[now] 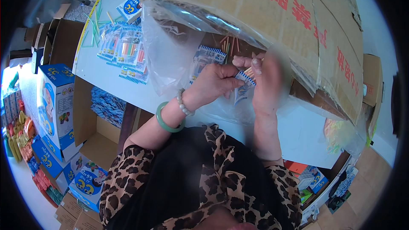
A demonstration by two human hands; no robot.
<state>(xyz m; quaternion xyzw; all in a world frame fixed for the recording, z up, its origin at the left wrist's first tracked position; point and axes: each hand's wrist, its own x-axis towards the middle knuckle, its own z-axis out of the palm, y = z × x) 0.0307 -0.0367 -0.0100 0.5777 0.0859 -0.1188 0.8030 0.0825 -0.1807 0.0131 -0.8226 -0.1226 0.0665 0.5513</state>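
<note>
My left hand [213,84] pinches a small clear packet [247,78] with a blue-striped edge in front of the large carton. My right hand [267,81], partly blurred, closes round several thin pale sticks [250,72] at the packet's striped end. How far the sticks reach into the packet I cannot tell. Just behind my left hand lie more clear striped packets [208,57]. A few loose pink and green sticks [230,45] rest inside the carton's opening.
A big cardboard carton [294,15] lined with clear plastic [164,53] covers much of the white table [87,61]. Filled packets [125,47] and scattered green straws [94,27] lie at the left. Below stands an open box of blue packets [108,106], beside blue-and-white boxes [57,102].
</note>
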